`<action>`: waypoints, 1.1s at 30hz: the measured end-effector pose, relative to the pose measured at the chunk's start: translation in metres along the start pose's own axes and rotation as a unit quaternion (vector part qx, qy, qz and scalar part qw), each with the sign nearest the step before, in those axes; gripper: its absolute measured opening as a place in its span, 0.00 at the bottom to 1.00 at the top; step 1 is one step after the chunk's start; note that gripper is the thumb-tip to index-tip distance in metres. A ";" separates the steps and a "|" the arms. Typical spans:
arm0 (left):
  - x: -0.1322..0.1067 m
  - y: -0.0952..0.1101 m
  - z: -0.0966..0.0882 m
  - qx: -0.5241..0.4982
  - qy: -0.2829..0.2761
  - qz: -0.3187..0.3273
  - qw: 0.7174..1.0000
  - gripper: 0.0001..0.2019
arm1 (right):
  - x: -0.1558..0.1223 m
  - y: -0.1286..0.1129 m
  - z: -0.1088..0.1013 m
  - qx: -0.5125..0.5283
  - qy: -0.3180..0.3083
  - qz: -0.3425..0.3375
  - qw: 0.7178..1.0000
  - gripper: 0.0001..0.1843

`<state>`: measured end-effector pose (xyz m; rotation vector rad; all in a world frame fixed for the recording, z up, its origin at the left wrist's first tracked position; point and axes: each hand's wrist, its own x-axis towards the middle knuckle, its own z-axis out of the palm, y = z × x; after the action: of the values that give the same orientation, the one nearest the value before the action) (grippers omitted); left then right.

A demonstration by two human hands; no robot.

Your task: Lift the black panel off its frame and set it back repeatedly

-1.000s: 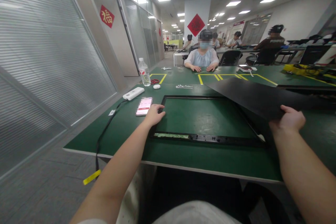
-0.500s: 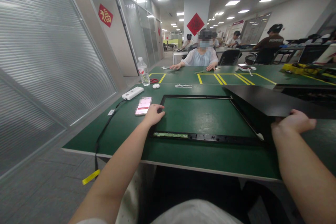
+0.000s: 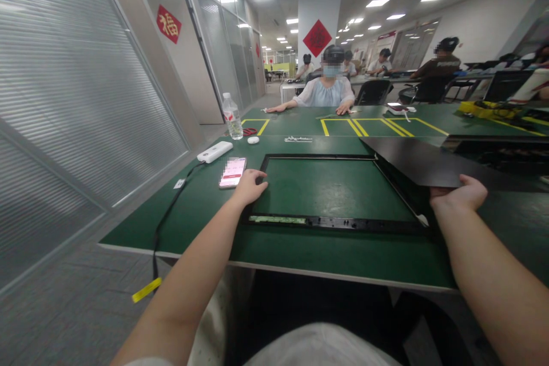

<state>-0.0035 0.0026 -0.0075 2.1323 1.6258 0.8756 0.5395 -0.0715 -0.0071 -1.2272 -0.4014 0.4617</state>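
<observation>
A thin black rectangular frame (image 3: 343, 223), like a monitor bezel, lies flat on the green table. A narrow green circuit board (image 3: 278, 219) sits in its near bar, towards the left. My left hand (image 3: 251, 186) is closed over the frame's left side, thumb and fingers curled at its edge. At the right, my right hand (image 3: 461, 193) grips the near edge of a large dark flat panel (image 3: 433, 161), its fingers partly hidden underneath. The panel is tilted, and its far left corner reaches the frame's far right corner; whether they touch I cannot tell.
A phone (image 3: 233, 172) lies left of my left hand, near a white power bank (image 3: 215, 152) with a black strap. Farther back are a water bottle (image 3: 232, 116), red-handled scissors (image 3: 249, 131) and a white case (image 3: 253, 140). A person (image 3: 328, 88) sits opposite; dark equipment (image 3: 506, 151) lies right.
My right hand has shifted a little left and up along the panel's near edge. My left hand stays at the frame. Opposite, the person's hand on the left side has slid outward.
</observation>
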 end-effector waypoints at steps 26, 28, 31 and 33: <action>-0.001 -0.004 0.002 0.023 -0.008 0.018 1.000 0.13 | -0.017 -0.004 0.003 0.288 0.076 0.163 0.941 0.10; 0.000 -0.004 0.002 0.025 -0.009 0.019 0.999 0.13 | -0.016 -0.004 0.003 0.291 0.073 0.165 0.940 0.10; -0.001 -0.004 0.002 0.028 -0.011 0.019 0.999 0.13 | -0.017 -0.005 0.002 0.294 0.072 0.166 0.939 0.11; -0.001 -0.004 0.002 0.030 -0.012 0.019 0.999 0.14 | -0.017 -0.005 0.002 0.295 0.070 0.167 0.938 0.12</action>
<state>-0.0054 0.0035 -0.0119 2.2124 1.6242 0.8192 0.5244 -0.0800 -0.0028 -0.7298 0.0798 0.7202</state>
